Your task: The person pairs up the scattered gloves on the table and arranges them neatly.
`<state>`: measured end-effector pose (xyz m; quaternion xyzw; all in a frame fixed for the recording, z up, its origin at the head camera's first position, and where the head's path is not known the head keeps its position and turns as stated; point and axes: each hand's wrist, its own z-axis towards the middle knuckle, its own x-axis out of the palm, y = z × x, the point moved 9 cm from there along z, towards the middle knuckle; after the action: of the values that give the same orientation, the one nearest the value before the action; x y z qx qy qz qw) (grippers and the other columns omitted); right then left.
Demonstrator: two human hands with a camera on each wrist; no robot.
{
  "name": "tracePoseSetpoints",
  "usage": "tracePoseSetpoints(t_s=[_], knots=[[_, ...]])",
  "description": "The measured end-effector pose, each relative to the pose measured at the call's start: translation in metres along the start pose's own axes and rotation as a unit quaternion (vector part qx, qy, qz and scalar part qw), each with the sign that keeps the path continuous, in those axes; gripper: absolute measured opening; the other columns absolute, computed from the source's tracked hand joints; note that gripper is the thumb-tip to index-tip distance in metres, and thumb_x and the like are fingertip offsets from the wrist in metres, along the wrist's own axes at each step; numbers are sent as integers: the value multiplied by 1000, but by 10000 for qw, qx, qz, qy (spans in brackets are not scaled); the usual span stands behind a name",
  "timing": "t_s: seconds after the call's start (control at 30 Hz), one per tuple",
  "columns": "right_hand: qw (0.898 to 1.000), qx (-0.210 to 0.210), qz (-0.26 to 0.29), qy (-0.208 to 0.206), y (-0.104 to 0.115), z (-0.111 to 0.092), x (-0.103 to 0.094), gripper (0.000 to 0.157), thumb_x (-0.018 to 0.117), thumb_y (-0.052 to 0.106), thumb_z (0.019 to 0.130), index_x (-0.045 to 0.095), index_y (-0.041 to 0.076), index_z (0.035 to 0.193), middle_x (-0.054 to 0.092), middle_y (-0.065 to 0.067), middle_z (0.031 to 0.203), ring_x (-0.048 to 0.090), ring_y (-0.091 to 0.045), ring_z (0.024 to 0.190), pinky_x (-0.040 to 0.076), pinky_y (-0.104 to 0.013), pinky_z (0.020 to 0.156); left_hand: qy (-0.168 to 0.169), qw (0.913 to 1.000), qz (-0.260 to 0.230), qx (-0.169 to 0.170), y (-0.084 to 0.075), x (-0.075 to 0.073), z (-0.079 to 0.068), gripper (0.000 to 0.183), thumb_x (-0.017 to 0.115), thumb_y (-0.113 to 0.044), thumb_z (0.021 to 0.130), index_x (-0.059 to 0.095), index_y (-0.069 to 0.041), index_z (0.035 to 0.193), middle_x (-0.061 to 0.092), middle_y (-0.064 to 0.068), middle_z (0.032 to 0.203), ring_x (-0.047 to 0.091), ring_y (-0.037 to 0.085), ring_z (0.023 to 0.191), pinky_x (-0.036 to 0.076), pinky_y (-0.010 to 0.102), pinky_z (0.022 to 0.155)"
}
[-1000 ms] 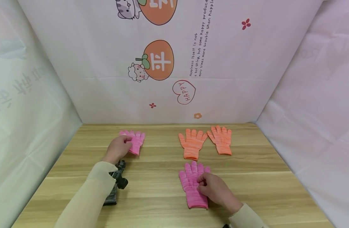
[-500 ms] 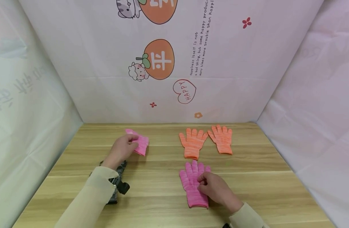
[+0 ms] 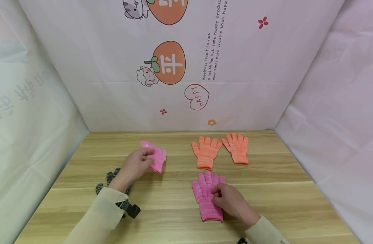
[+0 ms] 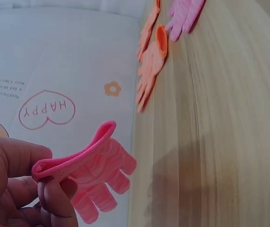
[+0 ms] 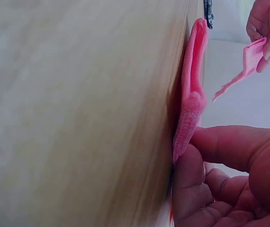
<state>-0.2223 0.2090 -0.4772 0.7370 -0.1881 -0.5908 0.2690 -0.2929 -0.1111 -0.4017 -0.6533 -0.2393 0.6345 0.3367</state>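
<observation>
Head view is showing the left hand (image 3: 136,166) pinching one lifted pink glove (image 3: 158,158), the right hand (image 3: 232,200) pinching another pink glove (image 3: 209,208) on the table (image 3: 274,206), two orange gloves (image 3: 206,154) and at least one dark glove (image 3: 110,177).

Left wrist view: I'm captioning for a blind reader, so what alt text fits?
A left hand pinches a pink glove by its cuff. Two orange gloves and part of another pink glove lie on a wood-grain table beside a white backdrop.
</observation>
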Motion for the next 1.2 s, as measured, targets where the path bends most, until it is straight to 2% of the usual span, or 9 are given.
tracePoseSetpoints(t_s=[0.07,0.4,0.6,0.77,0.87,1.07,1.2], knots=[[10000,2,-4,-2,0,0,0,16,77,8,88,71,8,103,62,1,86,53,-14,77,49,-32,72,12,10000,-25,19,-3,2,-4,46,62,-23,102,60,-8,145,65,13,139,64,23,100,53,32,75],[10000,-12,-22,-7,1,0,0,15,77,8,88,71,8,102,63,1,86,54,-14,78,49,-32,72,94,9995,-74,297,-11,17,-21,42,65,-22,99,65,-9,140,69,12,134,66,22,99,55,32,75],[10000,-9,-24,-13,1,0,0,15,77,8,88,71,8,102,64,1,87,54,-14,78,50,-33,73,185,9993,-224,236,-10,25,-32,42,69,-22,98,66,-10,139,69,9,134,66,20,101,54,31,77],[10000,-15,-18,-25,1,0,0,15,77,8,88,71,8,102,63,1,86,54,-14,78,49,-32,72,297,9987,-223,340,-11,35,-41,41,70,-19,97,68,-7,136,70,3,109,58,16,90,50,27,71],[10000,-22,-13,-28,2,0,-1,15,77,8,88,71,8,102,63,1,86,54,-14,78,49,-31,72,380,9984,-228,337,-10,42,-46,40,71,-20,97,68,-6,134,68,0,101,56,14,84,49,27,68],[10000,10,7,-17,2,-1,-1,15,76,8,88,71,8,102,63,2,86,54,-14,77,49,-31,71,575,9968,-405,375,-6,54,-57,43,71,-22,96,67,-3,134,72,5,111,61,13,86,52,25,69],[10000,22,-5,-27,1,-1,-1,15,76,8,88,71,8,101,62,2,85,54,-14,77,48,-31,71,744,9959,-459,245,-4,62,-64,44,71,-24,96,67,-3,135,71,8,119,61,14,90,53,26,71]])
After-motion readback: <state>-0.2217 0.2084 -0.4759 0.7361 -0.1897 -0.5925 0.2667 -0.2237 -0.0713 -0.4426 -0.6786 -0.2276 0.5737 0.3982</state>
